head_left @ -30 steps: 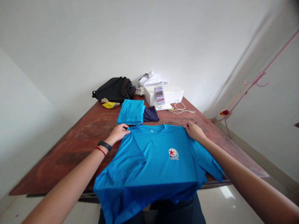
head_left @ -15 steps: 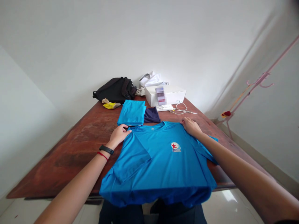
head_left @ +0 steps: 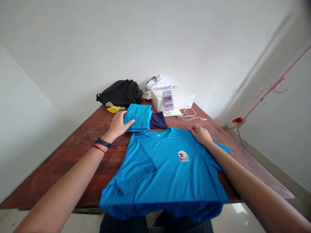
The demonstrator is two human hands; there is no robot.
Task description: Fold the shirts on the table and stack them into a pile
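Note:
A blue T-shirt (head_left: 167, 171) with a red and white logo lies front up on the wooden table, its hem hanging over the near edge. Its left-side sleeve is folded inward across the front; the other sleeve points out to the right. My left hand (head_left: 119, 125), thumb and fingers apart, is at the left edge of a folded light-blue cloth stack (head_left: 138, 117) just beyond the shirt. My right hand (head_left: 201, 134) rests on the shirt's right shoulder with its fingers curled; whether they pinch fabric is hard to tell. Beside the stack lies a folded dark navy cloth (head_left: 158, 120).
Along the back of the table (head_left: 97, 158) are a black bag (head_left: 116, 93), a yellow item (head_left: 113, 109), a white box (head_left: 179, 99), white cloth (head_left: 159, 82) and a white device with a cable (head_left: 193, 113). A pink rack (head_left: 267, 90) stands at the right.
My left hand has let go of the shirt's left shoulder and moved up to the folded stack, its fingers opening. My right hand remains at the right shoulder.

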